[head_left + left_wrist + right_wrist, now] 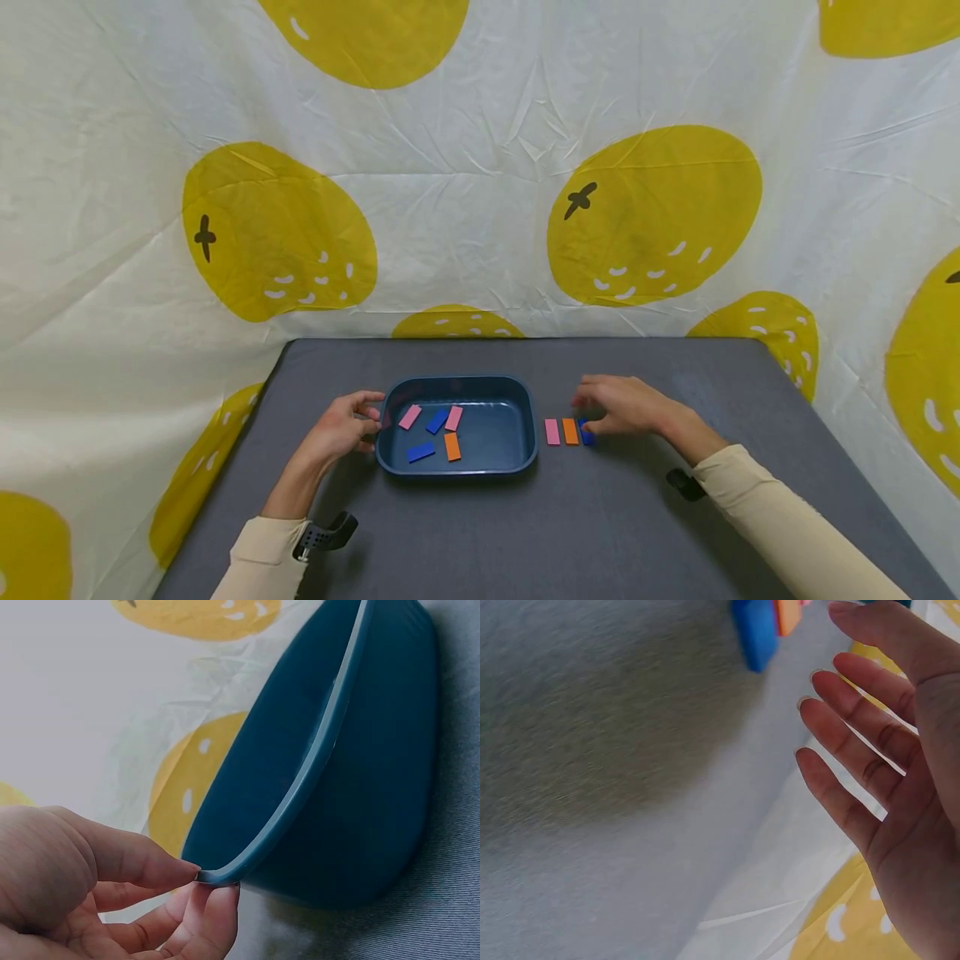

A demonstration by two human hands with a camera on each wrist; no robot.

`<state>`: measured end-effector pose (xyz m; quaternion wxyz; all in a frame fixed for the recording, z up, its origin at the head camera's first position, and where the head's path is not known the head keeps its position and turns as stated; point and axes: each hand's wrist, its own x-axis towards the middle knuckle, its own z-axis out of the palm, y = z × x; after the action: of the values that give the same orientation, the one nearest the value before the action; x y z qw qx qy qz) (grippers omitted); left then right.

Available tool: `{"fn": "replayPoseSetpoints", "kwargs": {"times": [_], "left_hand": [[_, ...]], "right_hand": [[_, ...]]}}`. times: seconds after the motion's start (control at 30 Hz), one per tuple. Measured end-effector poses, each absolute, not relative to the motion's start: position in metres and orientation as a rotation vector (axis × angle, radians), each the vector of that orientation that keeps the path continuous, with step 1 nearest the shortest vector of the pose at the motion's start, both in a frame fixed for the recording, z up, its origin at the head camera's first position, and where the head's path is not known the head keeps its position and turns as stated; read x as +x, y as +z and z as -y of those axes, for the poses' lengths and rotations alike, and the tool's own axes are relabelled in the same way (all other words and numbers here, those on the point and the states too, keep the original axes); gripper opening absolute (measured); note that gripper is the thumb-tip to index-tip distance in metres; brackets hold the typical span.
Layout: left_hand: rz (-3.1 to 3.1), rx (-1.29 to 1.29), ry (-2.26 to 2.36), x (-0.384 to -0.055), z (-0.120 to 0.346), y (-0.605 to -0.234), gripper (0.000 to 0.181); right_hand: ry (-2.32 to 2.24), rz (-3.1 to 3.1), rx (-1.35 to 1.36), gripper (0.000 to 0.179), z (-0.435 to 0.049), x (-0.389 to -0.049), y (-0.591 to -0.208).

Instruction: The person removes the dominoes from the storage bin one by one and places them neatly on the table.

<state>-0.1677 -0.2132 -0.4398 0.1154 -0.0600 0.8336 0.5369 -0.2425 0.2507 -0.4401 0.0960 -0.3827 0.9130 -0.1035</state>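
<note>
My left hand [347, 427] pinches the rim of a dark blue rectangular tray [495, 467] at its left end; the left wrist view shows thumb and fingertips on the rim [315, 761]. Inside the tray lie flat pink, blue and orange blocks, among them an orange block [452, 447]. To the tray's right, a pink block [552, 432], an orange block [570, 432] and a blue block [587, 435] stand in a row on the table. Over the blue one hovers my right hand [622, 406], its fingers loosely spread and holding nothing; it partly hides that block in the head view.
A dark grey cloth-covered table [480, 542] bears everything. Behind it and at its sides hangs a white curtain [465, 233] printed with big yellow fruits. A dark wristband [326, 535] sits on the left wrist, a black device [686, 484] on the right.
</note>
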Motion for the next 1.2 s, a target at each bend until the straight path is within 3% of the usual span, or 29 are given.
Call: {"fn": "replayPoseSetpoints", "kwargs": {"times": [0.4,1.2], "left_hand": [[-2.436,-0.154,1.574,-0.166,0.213,-0.438,0.048],[-2.436,-0.164,1.57,-0.166,0.212,-0.437,0.047]], "right_hand": [[-0.36,-2.704,-1.17,0.024,-0.218,-0.244,-0.413],[-0.33,-2.567,-1.275,0.043,-0.144,-0.264,-0.394]]}}
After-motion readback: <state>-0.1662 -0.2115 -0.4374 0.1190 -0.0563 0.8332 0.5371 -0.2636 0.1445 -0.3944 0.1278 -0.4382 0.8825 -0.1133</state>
